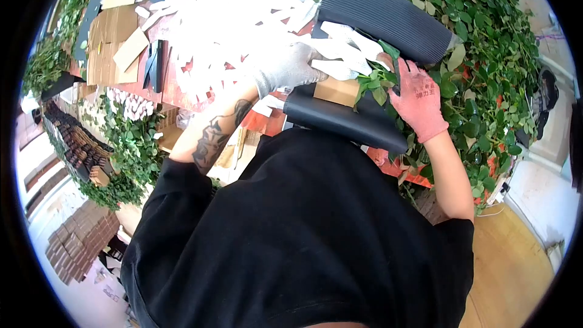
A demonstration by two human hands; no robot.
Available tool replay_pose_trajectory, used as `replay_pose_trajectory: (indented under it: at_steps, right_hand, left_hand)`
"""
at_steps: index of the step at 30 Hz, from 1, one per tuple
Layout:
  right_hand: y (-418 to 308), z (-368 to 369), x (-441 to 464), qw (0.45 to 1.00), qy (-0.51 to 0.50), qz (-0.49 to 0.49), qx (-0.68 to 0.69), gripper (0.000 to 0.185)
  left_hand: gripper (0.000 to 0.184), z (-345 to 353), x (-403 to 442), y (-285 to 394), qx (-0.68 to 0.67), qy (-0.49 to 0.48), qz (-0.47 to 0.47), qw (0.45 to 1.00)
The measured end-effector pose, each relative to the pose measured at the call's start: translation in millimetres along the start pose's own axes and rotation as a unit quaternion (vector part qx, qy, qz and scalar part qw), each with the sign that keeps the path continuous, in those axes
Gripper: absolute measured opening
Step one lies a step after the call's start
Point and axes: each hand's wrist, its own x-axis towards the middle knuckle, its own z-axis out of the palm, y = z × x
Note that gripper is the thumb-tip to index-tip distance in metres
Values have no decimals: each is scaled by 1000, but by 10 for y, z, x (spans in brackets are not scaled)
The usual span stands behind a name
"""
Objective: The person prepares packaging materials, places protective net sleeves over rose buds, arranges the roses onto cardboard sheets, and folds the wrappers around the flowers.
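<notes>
My left hand (291,67), in a pale grey glove, is at the flower heads wrapped in white sleeves (346,58), its fingers partly bent beside the nearest one; whether it grips is unclear. My right hand (420,98), in a pink glove, rests at the leafy stems (378,82) just right of the wrapped heads, with its fingertips partly hidden by leaves. Black wrapping sheet (346,123) lies beneath the bunch, its near edge curved up. A piece of brown cardboard (337,92) sits on it. Above the bunch is a dark ribbed sheet (382,15).
White paper sleeves (225,24) are heaped on the red table (182,88). At the left are cardboard pieces (112,42) and a black stapler-like tool (156,65). Leafy stems (486,85) fill the right side. More wrapped flowers (130,106) stand at the lower left.
</notes>
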Motion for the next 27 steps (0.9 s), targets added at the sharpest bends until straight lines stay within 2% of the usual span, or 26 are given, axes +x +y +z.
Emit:
replay_pose_trajectory:
  at_steps: [2,5,6,7,8,9,10,12,13,15,16,17,20,21,23,24,27]
  right_hand:
    - [-14,-71,0,1000,-13,2,4,65]
    - [-53,-181,-19,998,-48,10,25,67]
    - [-32,-161,-53,998,-49,17,21,67]
    - [2,-128,-90,1000,-5,-7,26,68]
    - [39,-126,-112,998,40,-28,28,69]
    - [1,-318,-161,999,26,-6,37,70]
    - [-8,-437,-220,996,56,19,63,70]
    - [41,-618,-322,980,131,50,141,62]
    - [85,-599,-367,975,186,36,114,50]
    - [23,-533,-297,980,190,23,55,44]
    - [-28,-506,-266,982,189,14,-4,38]
    - [-72,-448,-250,981,189,43,-22,38]
    - [-38,-227,-175,995,95,0,24,28]
    - [9,-262,-215,988,148,-6,38,28]
    - [90,-357,-411,967,249,-8,52,35]
    - [126,-446,-488,968,248,1,47,35]
    - [186,-789,-693,961,266,65,36,45]
  left_hand:
    - [36,-33,25,13,23,-47,-35,998]
    - [36,-28,-3,-2,23,-33,-21,999]
    - [32,-35,-55,0,53,1,-11,999]
    - [29,-74,-140,52,83,35,1,996]
    - [22,-288,-259,286,195,6,-23,981]
    - [16,-390,-331,285,185,37,29,982]
    - [15,-471,-417,370,79,27,3,997]
    - [28,-479,-463,457,80,88,108,987]
    - [28,-439,-414,485,79,87,112,987]
    - [50,-327,-262,540,228,152,304,912]
    - [50,-276,-232,540,227,146,320,908]
    - [54,-210,-155,531,272,130,302,904]
    - [61,-11,84,453,347,132,307,876]
    - [57,-35,77,525,305,105,286,902]
    - [56,-28,51,471,290,87,269,914]
    - [56,-22,65,438,291,78,251,920]
    - [56,11,60,474,285,91,276,913]
